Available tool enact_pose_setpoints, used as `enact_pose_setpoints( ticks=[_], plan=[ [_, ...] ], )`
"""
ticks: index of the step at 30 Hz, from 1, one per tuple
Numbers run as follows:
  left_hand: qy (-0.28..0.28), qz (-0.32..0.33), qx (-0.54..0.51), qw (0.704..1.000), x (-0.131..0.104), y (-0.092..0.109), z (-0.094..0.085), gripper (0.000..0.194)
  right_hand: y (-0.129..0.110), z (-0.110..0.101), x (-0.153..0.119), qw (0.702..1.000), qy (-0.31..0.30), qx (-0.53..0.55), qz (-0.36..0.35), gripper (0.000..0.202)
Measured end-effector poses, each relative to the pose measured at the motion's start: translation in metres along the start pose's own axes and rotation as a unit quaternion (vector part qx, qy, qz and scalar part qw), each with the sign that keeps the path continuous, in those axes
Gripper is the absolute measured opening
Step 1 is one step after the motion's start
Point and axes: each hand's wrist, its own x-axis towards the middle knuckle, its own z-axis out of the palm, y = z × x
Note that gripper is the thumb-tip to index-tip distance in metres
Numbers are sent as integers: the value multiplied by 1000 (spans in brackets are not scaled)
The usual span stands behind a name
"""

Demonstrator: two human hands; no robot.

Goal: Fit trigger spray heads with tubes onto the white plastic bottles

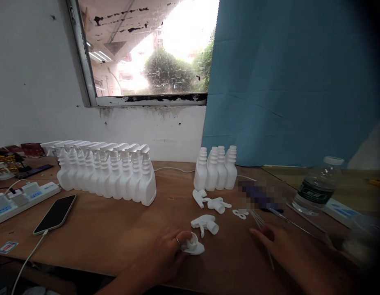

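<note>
My left hand [169, 252], with a ring on one finger, is closed around a white spray head [194, 247] near the table's front edge; its round collar faces up. Over the thin white tubes [258, 219] at the right is my right hand [274, 241], thumb and fingers apart; its fingertips are partly hidden, so whether it touches a tube is unclear. Beyond my left hand lie more white spray heads [210, 224]. Small white rings [240, 214] lie beside the tubes. Several white bottles without heads [212, 174] stand behind them.
A long row of white bottles with spray heads [116, 176] stands at the left. Nearby are a phone [55, 213] on a cable and a power strip [26, 203]. A water bottle [318, 188] and a dark-handled tool [259, 196] are at the right. A wall and blue curtain [285, 82] rise behind.
</note>
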Motion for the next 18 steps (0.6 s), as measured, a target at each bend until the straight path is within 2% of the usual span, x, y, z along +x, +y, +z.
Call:
enact_pose_setpoints(
  ticks=[2,3,7,11,18],
  plan=[
    [6,-5,4,1000,-1,-2,2,38,1,7,1,998,-59,-4,21,36],
    [6,-7,10,1000,-1,-3,4,37,1,9,2,997,-69,-5,21,34],
    [-4,-20,21,1000,-2,-5,5,47,4,16,7,998,-57,-16,7,27],
    [-8,-51,8,999,0,-4,4,57,9,13,11,999,-33,-27,18,27],
    [-17,-63,-5,998,1,0,2,51,-9,0,13,989,-115,-64,66,30]
  ],
)
